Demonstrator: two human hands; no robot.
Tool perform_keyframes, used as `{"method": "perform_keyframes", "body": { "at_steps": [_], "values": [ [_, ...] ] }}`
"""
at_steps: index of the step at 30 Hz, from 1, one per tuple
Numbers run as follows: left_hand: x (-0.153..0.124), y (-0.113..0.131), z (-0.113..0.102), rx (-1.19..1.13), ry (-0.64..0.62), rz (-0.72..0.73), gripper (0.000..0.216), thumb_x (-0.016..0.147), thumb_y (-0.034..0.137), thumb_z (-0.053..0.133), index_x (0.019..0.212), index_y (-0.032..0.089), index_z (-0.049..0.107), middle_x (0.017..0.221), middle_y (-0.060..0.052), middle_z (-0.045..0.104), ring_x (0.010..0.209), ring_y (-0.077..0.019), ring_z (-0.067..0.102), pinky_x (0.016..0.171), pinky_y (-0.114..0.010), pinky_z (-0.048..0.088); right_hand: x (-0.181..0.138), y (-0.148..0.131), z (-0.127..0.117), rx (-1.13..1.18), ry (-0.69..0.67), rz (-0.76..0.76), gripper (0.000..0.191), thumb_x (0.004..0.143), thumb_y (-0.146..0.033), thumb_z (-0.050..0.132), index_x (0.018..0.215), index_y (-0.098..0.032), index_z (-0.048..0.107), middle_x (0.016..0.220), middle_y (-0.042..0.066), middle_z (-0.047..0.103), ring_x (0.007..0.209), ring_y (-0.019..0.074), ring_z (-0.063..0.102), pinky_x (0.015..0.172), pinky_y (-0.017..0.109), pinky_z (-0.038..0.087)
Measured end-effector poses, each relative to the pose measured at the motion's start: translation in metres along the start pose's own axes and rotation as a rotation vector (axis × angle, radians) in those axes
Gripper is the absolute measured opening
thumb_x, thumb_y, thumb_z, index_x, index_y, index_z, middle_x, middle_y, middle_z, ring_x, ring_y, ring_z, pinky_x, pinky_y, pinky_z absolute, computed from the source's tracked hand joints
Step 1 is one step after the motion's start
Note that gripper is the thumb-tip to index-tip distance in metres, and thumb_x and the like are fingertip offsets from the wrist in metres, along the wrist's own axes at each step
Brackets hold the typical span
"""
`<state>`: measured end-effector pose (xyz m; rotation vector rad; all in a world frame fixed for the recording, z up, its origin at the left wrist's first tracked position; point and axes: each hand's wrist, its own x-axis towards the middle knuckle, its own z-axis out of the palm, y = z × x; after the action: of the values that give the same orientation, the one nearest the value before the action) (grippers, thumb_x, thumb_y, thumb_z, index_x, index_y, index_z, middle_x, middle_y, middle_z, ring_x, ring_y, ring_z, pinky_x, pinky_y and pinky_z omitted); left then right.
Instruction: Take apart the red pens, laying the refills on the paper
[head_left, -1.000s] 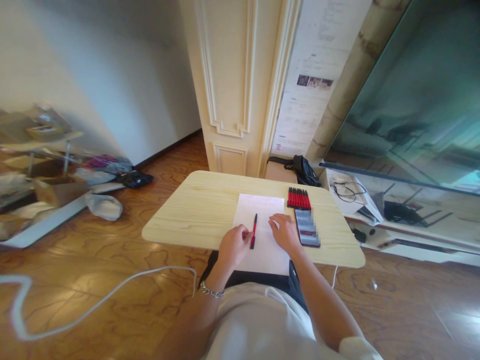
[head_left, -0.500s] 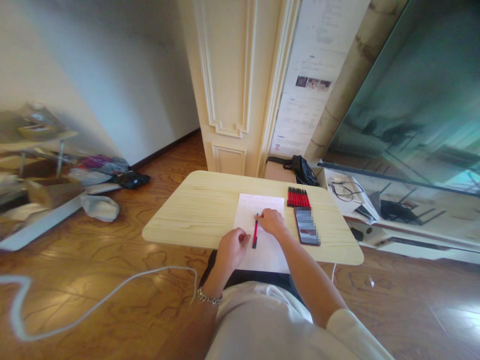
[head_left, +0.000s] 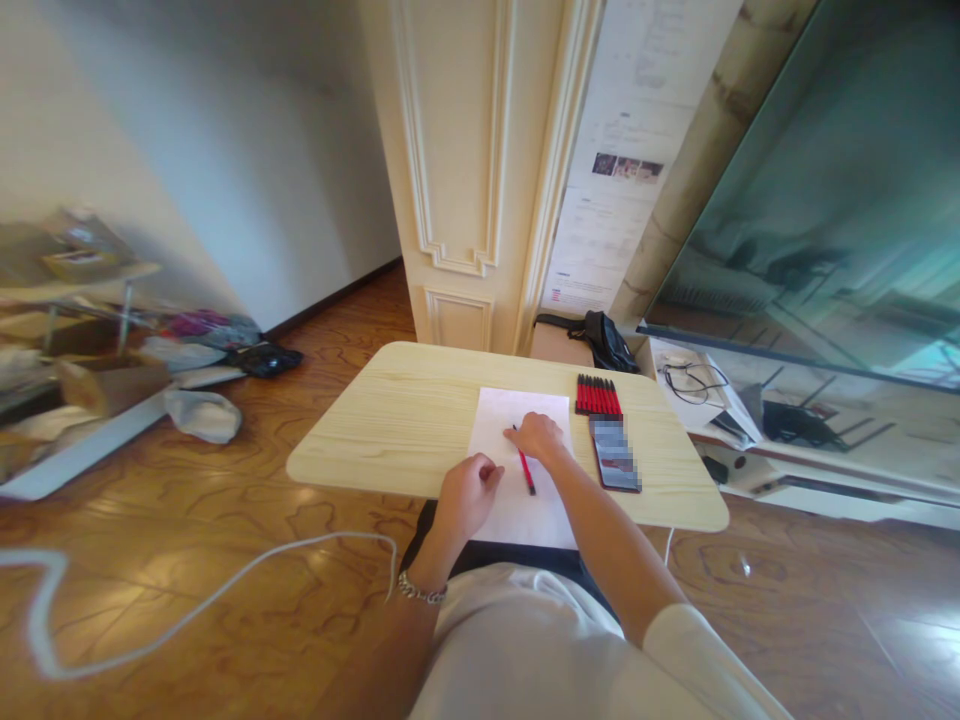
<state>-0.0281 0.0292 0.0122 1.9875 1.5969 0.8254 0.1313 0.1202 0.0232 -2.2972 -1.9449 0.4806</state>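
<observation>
A red pen with black ends [head_left: 526,470] is in my right hand [head_left: 540,437], whose thumb and fingers pinch its far end. Its near end points down toward me, over a white sheet of paper [head_left: 517,520]. My left hand [head_left: 471,492] rests at the left edge of the sheet with its fingers curled in; I see nothing between them. A gap separates it from the pen. To the right, a row of several red and black pens [head_left: 598,395] lies side by side. Just below them is a phone [head_left: 611,455], its screen partly blurred.
The pale wooden table [head_left: 375,430] has rounded corners. Behind it a black bag [head_left: 606,340] lies by the wall panel. At right stands a low white cabinet [head_left: 795,490] under a large screen [head_left: 817,230]. A white cable [head_left: 225,595] runs over the floor at left.
The near end of the pen has swung to the right, so the pen now slants the other way. My right hand has turned slightly; my left hand has hardly moved.
</observation>
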Motion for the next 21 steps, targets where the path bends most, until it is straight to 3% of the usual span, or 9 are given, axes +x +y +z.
{"method": "perform_keyframes", "body": {
  "at_steps": [4, 7, 11, 15, 18, 21],
  "values": [
    [0.002, 0.000, 0.000, -0.127, -0.001, 0.007, 0.023, 0.086, 0.040, 0.049, 0.084, 0.021, 0.063, 0.081, -0.003, 0.068, 0.075, -0.0160, 0.063, 0.070, -0.026, 0.045, -0.001, 0.010, -0.005, 0.091, 0.011, -0.079, 0.044, 0.081, -0.053, 0.050, 0.087, -0.013, 0.069, 0.091, 0.016, 0.069, 0.086, 0.0242, 0.063, 0.071, 0.029, 0.043],
    [0.005, 0.001, 0.003, -0.279, -0.020, 0.004, 0.027, 0.087, 0.041, 0.047, 0.095, 0.022, 0.064, 0.090, -0.005, 0.069, 0.083, -0.0172, 0.064, 0.075, -0.027, 0.046, -0.009, 0.018, -0.010, 0.291, -0.013, -0.218, 0.046, 0.087, -0.049, 0.041, 0.072, -0.013, 0.067, 0.072, 0.010, 0.067, 0.072, 0.0176, 0.061, 0.065, 0.025, 0.041],
    [0.006, 0.011, 0.012, -0.591, -0.138, -0.048, 0.037, 0.088, 0.047, 0.044, 0.102, 0.019, 0.063, 0.092, -0.009, 0.069, 0.084, -0.0191, 0.064, 0.074, -0.029, 0.048, -0.029, 0.023, -0.013, 0.767, -0.071, -0.323, 0.043, 0.088, -0.048, 0.039, 0.081, -0.013, 0.065, 0.068, 0.005, 0.064, 0.060, 0.0121, 0.055, 0.056, 0.022, 0.039],
    [0.002, 0.027, 0.023, -1.023, -0.272, -0.173, 0.042, 0.083, 0.053, 0.050, 0.094, 0.013, 0.062, 0.081, -0.010, 0.067, 0.071, -0.0176, 0.063, 0.067, -0.029, 0.049, -0.053, 0.026, -0.012, 1.184, -0.162, -0.342, 0.039, 0.082, -0.051, 0.050, 0.085, -0.016, 0.064, 0.077, 0.004, 0.065, 0.062, 0.0112, 0.054, 0.055, 0.022, 0.039],
    [-0.001, 0.035, 0.028, -1.220, -0.280, -0.261, 0.037, 0.077, 0.050, 0.062, 0.086, 0.014, 0.060, 0.073, -0.005, 0.063, 0.065, -0.0152, 0.061, 0.065, -0.030, 0.050, -0.064, 0.026, -0.011, 1.362, -0.172, -0.329, 0.039, 0.079, -0.052, 0.055, 0.090, -0.017, 0.066, 0.082, 0.005, 0.065, 0.067, 0.0123, 0.056, 0.056, 0.023, 0.040],
    [-0.002, 0.038, 0.031, -1.237, -0.221, -0.289, 0.032, 0.073, 0.045, 0.067, 0.082, 0.016, 0.056, 0.068, -0.001, 0.060, 0.060, -0.0136, 0.060, 0.061, -0.028, 0.049, -0.068, 0.022, -0.008, 1.405, -0.067, -0.269, 0.038, 0.076, -0.050, 0.059, 0.094, -0.017, 0.067, 0.083, 0.006, 0.066, 0.068, 0.0139, 0.058, 0.055, 0.023, 0.040]
  ]
}}
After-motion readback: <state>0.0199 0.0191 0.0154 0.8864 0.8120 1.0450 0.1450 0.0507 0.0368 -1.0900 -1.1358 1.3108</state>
